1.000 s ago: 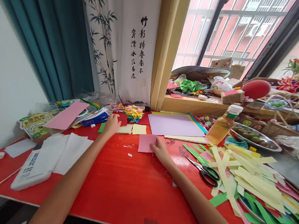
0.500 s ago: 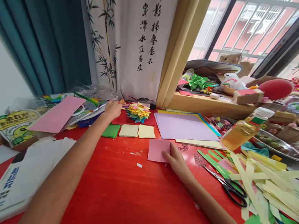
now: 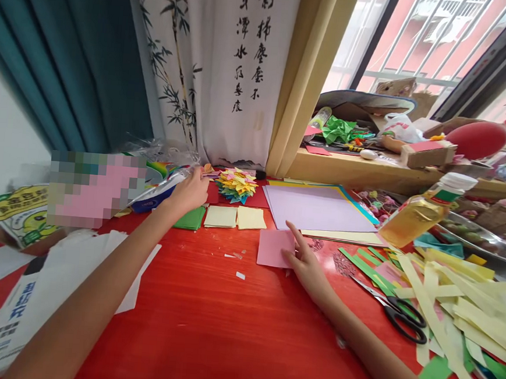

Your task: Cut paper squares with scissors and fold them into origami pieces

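My left hand reaches to the back of the table, its fingers bent together beside a small orange-brown piece; anything inside them is hidden. In front of me my right hand has its thumb on the right side of a pink paper square, index finger stretched past the far edge. Near the left hand stands a folded-paper ball of yellow and blue points. Stacks of green, cream and pale yellow squares lie in a row before it.
Lilac sheets lie behind the right hand. Black-handled scissors, loose paper strips and a tilted-looking bottle of amber liquid are on the right. A white package lies left, under my left arm; clutter fills the windowsill.
My right index finger has stretched out from the pink square's edge, its thumb still on the paper. My left hand stays at the back, its forearm slightly farther left. The view has shifted a little.
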`<action>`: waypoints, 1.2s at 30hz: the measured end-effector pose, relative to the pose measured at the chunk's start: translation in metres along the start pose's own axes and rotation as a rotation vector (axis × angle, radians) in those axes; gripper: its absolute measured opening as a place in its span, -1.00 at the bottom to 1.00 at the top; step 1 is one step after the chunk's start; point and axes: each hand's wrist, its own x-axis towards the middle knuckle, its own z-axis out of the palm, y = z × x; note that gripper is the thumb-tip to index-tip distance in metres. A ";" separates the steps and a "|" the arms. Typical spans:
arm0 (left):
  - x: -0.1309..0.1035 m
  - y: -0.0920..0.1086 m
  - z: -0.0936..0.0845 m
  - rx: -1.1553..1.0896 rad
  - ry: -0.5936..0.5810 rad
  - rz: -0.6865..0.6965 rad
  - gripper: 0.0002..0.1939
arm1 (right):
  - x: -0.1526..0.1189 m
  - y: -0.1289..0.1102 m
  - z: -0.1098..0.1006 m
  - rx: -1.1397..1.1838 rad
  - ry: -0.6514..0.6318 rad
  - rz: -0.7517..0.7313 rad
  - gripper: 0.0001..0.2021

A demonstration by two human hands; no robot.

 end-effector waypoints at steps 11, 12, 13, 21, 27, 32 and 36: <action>-0.053 -0.004 -0.008 0.201 -0.561 -0.011 -0.67 | 0.001 -0.001 -0.003 -0.199 -0.068 -0.056 -0.61; -0.053 -0.003 -0.006 0.227 -0.541 0.001 -0.66 | 0.001 -0.001 -0.003 -0.201 -0.067 -0.058 -0.62; -0.051 -0.003 -0.005 0.248 -0.522 0.020 -0.66 | 0.002 0.000 -0.003 -0.203 -0.065 -0.059 -0.62; -0.037 -0.021 -0.004 0.240 -0.529 0.227 -0.64 | 0.001 -0.001 -0.005 -0.202 -0.069 -0.065 -0.63; -0.042 -0.029 -0.003 0.203 -0.453 0.276 -0.51 | 0.001 -0.002 -0.003 -0.169 -0.074 -0.058 -0.65; -0.037 -0.033 -0.004 0.173 -0.423 0.288 -0.45 | 0.002 0.001 -0.002 -0.146 -0.074 -0.050 -0.65; -0.030 -0.039 -0.006 0.141 -0.443 0.310 -0.40 | 0.004 0.003 -0.002 -0.138 -0.080 -0.044 -0.65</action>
